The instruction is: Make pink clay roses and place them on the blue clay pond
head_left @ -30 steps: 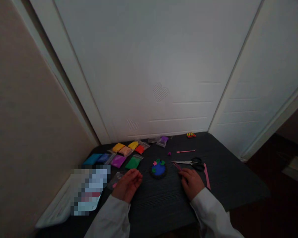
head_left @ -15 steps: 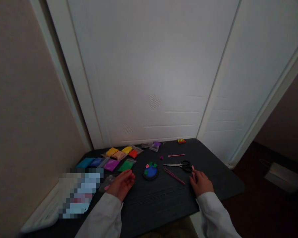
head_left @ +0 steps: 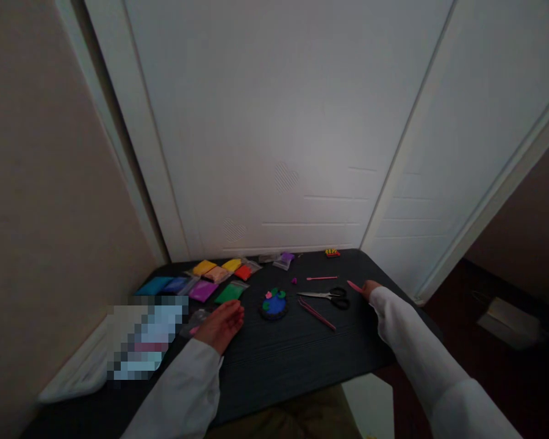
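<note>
My right hand [head_left: 370, 289] is at the right side of the dark table, its fingers closed on the end of a pink clay tool [head_left: 354, 285] with a flat, pointed tip aimed left. My left hand [head_left: 222, 323] hovers at the front left, fingers curled and pressed together; whatever they hold, if anything, is hidden. Between the hands sits a round clay pond [head_left: 274, 306] with a dark rim, blue middle, green leaves and a pink flower. Black-handled scissors [head_left: 338, 297] and pink tweezers [head_left: 318, 314] lie between the pond and my right hand.
Bags of coloured clay, such as a green one [head_left: 231, 292] and a purple one [head_left: 204, 290], lie at the left. A thin pink stick [head_left: 321, 278], a purple clay bit [head_left: 294, 281] and a red-yellow piece [head_left: 332, 253] lie farther back. A white wall panel [head_left: 265, 122] stands behind the table [head_left: 274, 372].
My right hand has moved away and to the right beyond the scissors, and the pink tool in it now points left. My left hand stays nearly in place. The view has shifted slightly.
</note>
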{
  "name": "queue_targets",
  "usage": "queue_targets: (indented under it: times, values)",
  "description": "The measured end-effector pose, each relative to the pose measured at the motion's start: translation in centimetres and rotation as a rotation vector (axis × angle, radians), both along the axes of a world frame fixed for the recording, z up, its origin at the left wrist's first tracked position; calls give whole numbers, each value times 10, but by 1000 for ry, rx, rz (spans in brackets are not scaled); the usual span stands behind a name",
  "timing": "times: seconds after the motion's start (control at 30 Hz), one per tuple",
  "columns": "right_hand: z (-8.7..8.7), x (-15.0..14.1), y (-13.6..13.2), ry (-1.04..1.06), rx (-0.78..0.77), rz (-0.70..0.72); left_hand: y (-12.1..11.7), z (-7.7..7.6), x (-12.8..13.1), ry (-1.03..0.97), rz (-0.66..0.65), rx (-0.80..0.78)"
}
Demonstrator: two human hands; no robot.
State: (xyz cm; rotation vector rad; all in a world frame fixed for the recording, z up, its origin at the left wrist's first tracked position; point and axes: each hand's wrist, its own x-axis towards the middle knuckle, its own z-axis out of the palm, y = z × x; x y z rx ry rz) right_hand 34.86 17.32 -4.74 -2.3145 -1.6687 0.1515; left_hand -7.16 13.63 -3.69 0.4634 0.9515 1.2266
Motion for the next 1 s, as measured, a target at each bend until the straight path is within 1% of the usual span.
queue_targets:
  times: [0.1, 0.17, 0.27, 0.33, 0.47, 0.53, 0.6, 0.67, 0.77, 0.9, 1.0]
  values:
    - [3, -3, 7, 13, -106, -16, 3, -4, 0, 12, 8, -2]
    - [7, -5, 10, 8, -119, 7, 3, -5, 0, 15, 10, -4]
    - [17, -15, 19, -20, -92, 82, 3, -6, -1, 15, 9, -5]
    - [22, -27, 29, -38, -87, 154, 3, -6, -1, 14, 15, -4]
    - [26, -57, 51, -43, -159, 302, 3, -4, -3, 16, 34, -3]
    - [25, -65, 58, -29, -187, 333, 3, -4, -3, 22, 35, -3]
    - [26, -63, 58, -6, -189, 331, 3, -3, -3, 29, 29, -1]
    - [25, -51, 51, 19, -181, 310, 2, -3, -2, 34, 20, -1]
    - [19, -21, 27, 45, -197, 254, 2, -2, -2, 31, 7, -4]
    - [0, 14, -17, 56, -227, 159, 3, -2, -2, 16, 5, 1]
    - [-14, 26, -39, 54, -146, 95, 4, -5, -2, 18, 8, 3]
